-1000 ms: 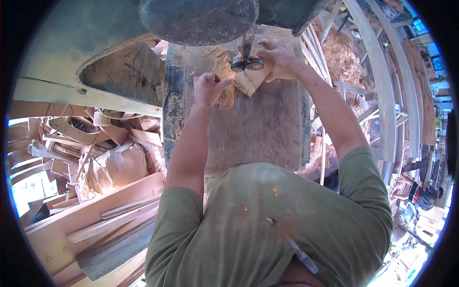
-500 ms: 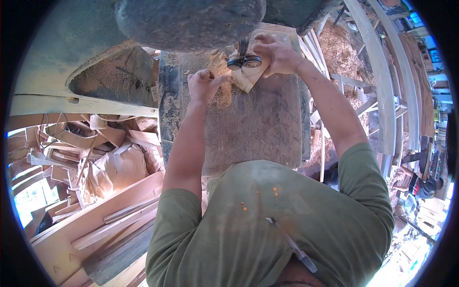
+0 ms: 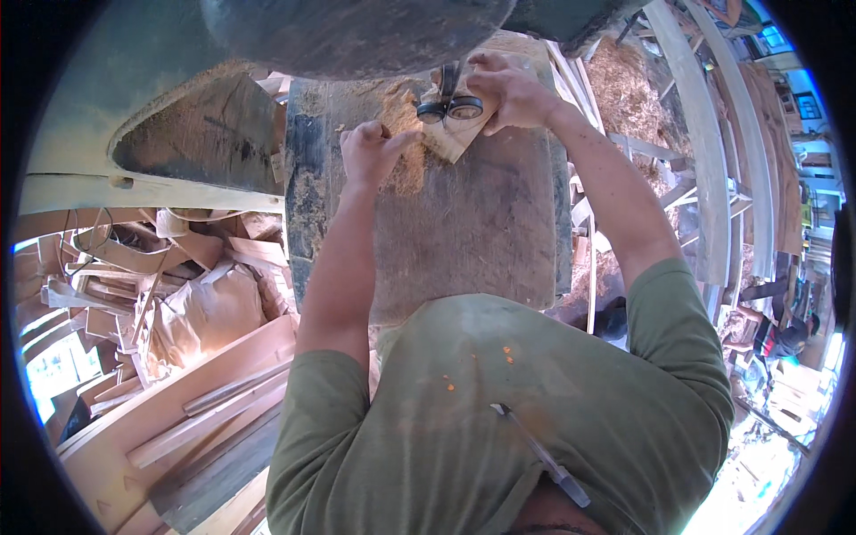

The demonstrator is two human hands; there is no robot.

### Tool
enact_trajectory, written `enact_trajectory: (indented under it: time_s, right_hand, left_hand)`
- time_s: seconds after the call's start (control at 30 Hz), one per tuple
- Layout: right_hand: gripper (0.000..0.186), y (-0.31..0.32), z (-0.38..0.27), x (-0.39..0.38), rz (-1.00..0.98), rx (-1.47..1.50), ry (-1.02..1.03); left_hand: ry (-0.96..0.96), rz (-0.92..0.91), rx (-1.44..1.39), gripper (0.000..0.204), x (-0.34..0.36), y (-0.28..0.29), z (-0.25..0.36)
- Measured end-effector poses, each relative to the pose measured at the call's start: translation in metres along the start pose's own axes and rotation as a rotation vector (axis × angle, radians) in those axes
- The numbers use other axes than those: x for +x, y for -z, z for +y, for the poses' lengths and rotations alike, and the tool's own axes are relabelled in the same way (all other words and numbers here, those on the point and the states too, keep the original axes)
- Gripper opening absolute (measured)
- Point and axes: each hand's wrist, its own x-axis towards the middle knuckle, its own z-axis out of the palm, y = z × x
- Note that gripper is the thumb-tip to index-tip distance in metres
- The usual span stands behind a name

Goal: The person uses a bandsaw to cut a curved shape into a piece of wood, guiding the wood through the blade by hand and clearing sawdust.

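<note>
Gripping a pale, pointy wood block (image 3: 451, 143) in my right hand (image 3: 519, 94), left hand (image 3: 366, 152)'s thumb apart; wrinkled tan sack (image 3: 207, 312), contents hidden.

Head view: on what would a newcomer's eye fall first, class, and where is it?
Probably the green shirt comes first, filling the lower middle, with a pen on it. Next comes the pair of dark wheels at upper centre, by the pale wood block on the worn tabletop, with the right hand at the block's right side and the left hand near its left.
</note>
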Motion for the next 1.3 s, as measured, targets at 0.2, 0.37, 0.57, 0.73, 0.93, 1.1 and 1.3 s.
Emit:
enact_trajectory:
  time_s: [0.2, 0.37, 0.57, 0.73, 0.93, 1.1, 1.3]
  right_hand:
    - [0.093, 0.001, -0.001, 0.003, 0.016, -0.024, 0.034]
    - [0.093, -0.006, 0.01, 0.008, 0.001, 0.005, 0.003]
    - [0.092, -0.005, 0.004, 0.01, 0.035, -0.047, 0.028]
    - [0.092, 0.005, -0.004, 0.005, -0.032, -0.003, -0.037]
    - [0.091, 0.012, -0.011, 0.005, -0.046, 0.026, -0.045]
    - [0.092, 0.012, -0.01, 0.007, -0.074, 0.011, -0.084]
    - [0.094, 0.011, -0.009, 0.007, -0.058, -0.03, -0.113]
  left_hand:
    - [-0.001, 0.0, 0.002, 0.068, -0.001, 0.001, 0.001]
    - [0.007, -0.006, 0.012, 0.069, 0.0, 0.0, 0.001]
    - [-0.174, 0.203, 0.071, 0.067, 0.0, -0.005, -0.007]
    - [0.013, -0.015, 0.026, 0.067, 0.001, 0.001, 0.004]
    - [0.018, -0.008, 0.02, 0.069, 0.0, 0.0, 0.004]
    - [-0.197, 0.185, 0.084, 0.064, -0.003, -0.001, 0.002]
    - [-0.125, 0.068, 0.073, 0.065, -0.003, 0.004, 0.01]
